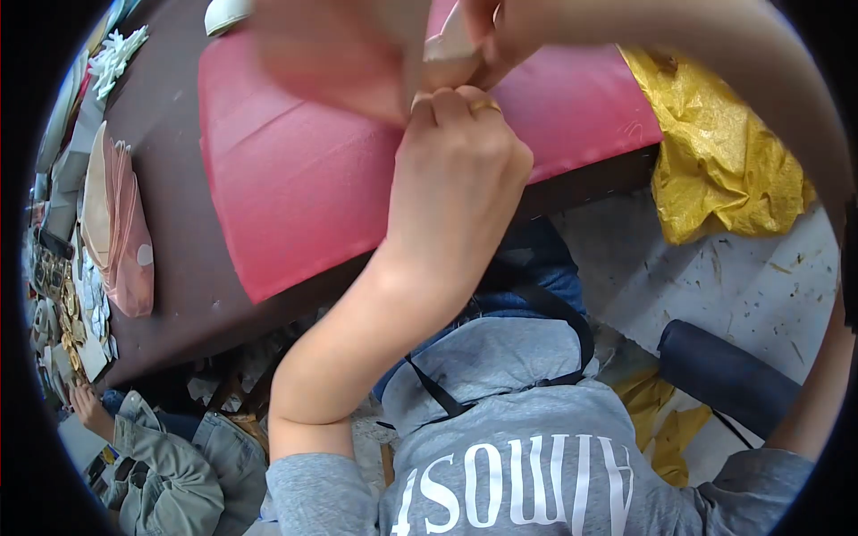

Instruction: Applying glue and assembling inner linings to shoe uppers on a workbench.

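At the top of the view, over a red sheet [299, 196] on a brown table, my two hands come together on a pinkish-beige flexible piece [344, 58]. Its left side is smeared by motion. My left hand [460, 147], with a ring on one finger, is closed, its fingertips bunched on the piece's lower edge. Just beyond, my right hand [509, 45] pinches the same piece near a paler part. My left hand hides part of the grip. What the piece is made into, I cannot tell.
A stack of folded pink-beige pieces [123, 223] lies on the brown table [179, 295] at left. Gold crinkled cloth [719, 161] hangs at right. A dark padded stool [724, 375] stands below it. Another person's grey-green sleeve [170, 456] shows at lower left, beside cluttered small parts.
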